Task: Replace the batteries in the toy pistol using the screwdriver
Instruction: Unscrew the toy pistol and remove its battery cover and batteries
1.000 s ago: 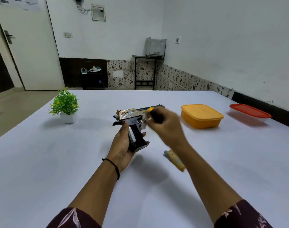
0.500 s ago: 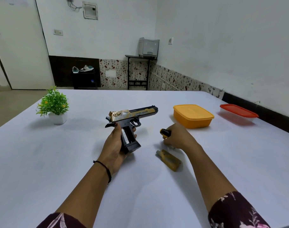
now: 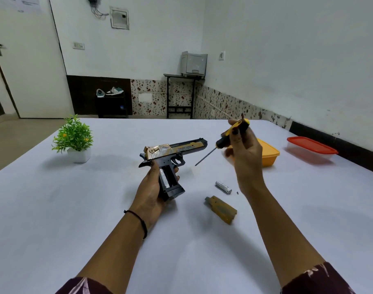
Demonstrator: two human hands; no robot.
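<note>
My left hand (image 3: 150,192) grips the black and gold toy pistol (image 3: 173,152) by its grip, above the white table, barrel pointing right. The grip's side is uncovered and a silver battery shows inside. My right hand (image 3: 244,148) holds the black and yellow screwdriver (image 3: 230,135) up to the right of the barrel, its thin shaft pointing down-left towards the pistol without touching it. A loose silver battery (image 3: 223,187) lies on the table below my right hand. Close by it lies the tan grip cover (image 3: 221,209), and a tiny dark screw (image 3: 237,193) rests beside the battery.
A small potted green plant (image 3: 73,138) stands at the left of the table. An orange lidded box (image 3: 269,154) sits behind my right hand, and a clear box with a red lid (image 3: 311,147) at the far right. The white tablecloth (image 3: 54,209) stretches towards me.
My right hand went down to the table beside the grip cover, then rose with the screwdriver to the right of the barrel. A loose battery now lies on the table. My left hand kept the pistol.
</note>
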